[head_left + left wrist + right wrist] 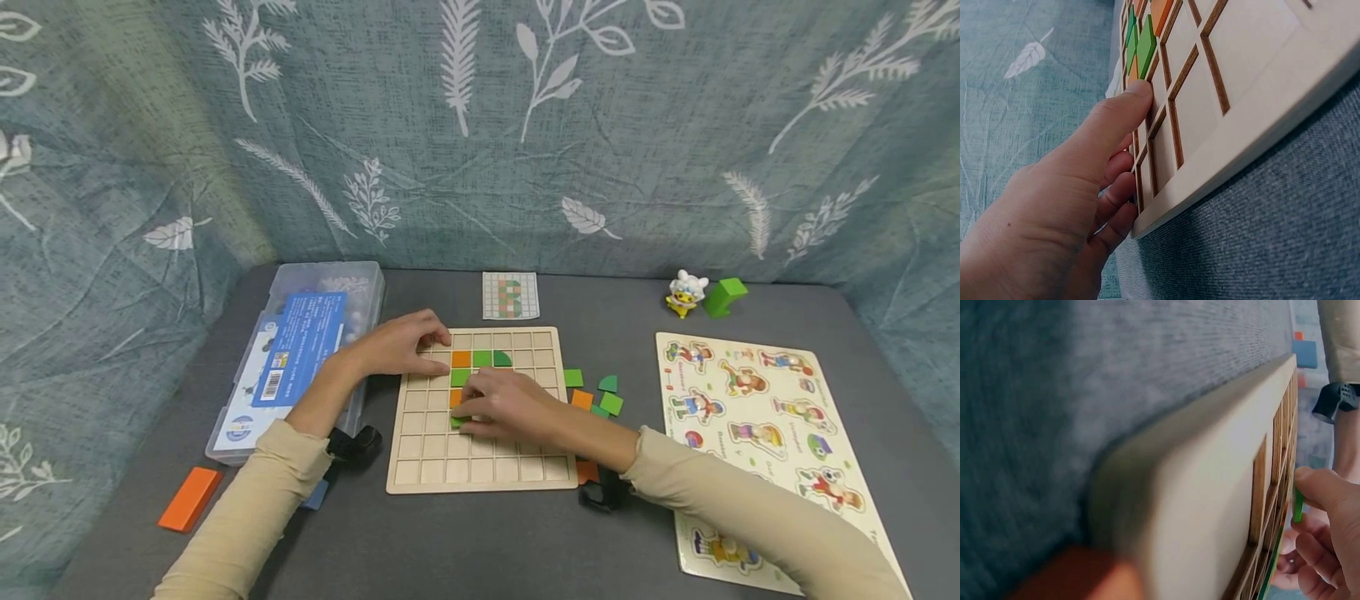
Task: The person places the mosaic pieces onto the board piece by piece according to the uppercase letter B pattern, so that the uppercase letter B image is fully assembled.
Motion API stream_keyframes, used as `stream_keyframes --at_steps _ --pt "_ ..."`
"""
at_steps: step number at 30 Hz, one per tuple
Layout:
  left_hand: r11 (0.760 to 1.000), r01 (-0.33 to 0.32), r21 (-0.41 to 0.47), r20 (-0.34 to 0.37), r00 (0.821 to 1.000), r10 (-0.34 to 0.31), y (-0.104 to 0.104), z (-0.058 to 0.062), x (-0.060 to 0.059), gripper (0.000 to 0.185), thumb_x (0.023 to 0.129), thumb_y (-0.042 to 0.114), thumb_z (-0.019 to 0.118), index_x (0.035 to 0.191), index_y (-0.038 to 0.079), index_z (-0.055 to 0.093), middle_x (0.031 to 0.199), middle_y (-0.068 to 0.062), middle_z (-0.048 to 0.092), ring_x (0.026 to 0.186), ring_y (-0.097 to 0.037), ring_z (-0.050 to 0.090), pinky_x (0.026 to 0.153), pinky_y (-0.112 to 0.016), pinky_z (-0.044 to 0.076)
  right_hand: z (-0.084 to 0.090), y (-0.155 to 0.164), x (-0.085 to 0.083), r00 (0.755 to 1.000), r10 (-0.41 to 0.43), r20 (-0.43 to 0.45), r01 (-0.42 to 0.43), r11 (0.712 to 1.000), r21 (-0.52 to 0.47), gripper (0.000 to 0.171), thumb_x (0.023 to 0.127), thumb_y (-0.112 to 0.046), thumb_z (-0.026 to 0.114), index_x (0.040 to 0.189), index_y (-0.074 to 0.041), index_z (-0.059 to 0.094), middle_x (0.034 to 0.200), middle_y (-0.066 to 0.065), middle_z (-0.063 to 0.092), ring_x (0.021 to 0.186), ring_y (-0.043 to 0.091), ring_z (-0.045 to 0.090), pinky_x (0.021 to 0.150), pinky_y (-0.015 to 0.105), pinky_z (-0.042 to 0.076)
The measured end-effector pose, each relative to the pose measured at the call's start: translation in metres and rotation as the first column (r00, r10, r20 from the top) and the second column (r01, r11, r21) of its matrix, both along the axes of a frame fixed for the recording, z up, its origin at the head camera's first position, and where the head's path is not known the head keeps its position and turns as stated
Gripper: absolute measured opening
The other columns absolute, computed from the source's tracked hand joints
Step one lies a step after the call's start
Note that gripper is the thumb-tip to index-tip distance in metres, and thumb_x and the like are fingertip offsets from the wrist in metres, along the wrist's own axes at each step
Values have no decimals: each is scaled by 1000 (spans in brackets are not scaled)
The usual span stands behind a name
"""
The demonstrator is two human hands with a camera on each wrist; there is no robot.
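A wooden grid board [480, 477] lies on the table in front of me. Set in its cells are an orange square tile [461, 359], a green square tile [482, 358] and a dark green quarter-round tile [502, 359], with more green and orange tiles below them. My left hand [405, 343] rests on the board's upper left, thumb extended over the cells and fingers at the edge, as the left wrist view shows. My right hand [513, 406] pinches a green tile [1298, 505] between thumb and fingers, close over the board. The right hand partly covers the lower tiles.
Behind the board lies a small pattern card [510, 296]. Loose green tiles [573, 377] and orange ones lie along its right edge. A plastic box [315, 333] and an orange block [190, 498] are left; a picture puzzle [750, 433], figurine [684, 293] and green block [724, 297] are right.
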State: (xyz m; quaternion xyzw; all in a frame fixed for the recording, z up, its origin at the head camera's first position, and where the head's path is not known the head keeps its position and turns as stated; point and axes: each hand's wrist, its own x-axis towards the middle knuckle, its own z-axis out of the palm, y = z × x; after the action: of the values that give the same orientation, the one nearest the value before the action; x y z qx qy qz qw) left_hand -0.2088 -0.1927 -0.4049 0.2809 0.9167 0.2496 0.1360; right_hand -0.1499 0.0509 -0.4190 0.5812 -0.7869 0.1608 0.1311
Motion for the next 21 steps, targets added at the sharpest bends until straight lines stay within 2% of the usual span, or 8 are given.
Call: stream_keyframes --at_steps 21 --pt "1000 0 4 -16 1000 0 0 0 0 37 84 38 75 112 16 65 106 -1 56 91 -14 51 83 -34 45 0 -9 4 1000 -30 5 29 996 81 14 88 -29 72 97 -19 77 92 -4 63 81 9 55 71 20 46"
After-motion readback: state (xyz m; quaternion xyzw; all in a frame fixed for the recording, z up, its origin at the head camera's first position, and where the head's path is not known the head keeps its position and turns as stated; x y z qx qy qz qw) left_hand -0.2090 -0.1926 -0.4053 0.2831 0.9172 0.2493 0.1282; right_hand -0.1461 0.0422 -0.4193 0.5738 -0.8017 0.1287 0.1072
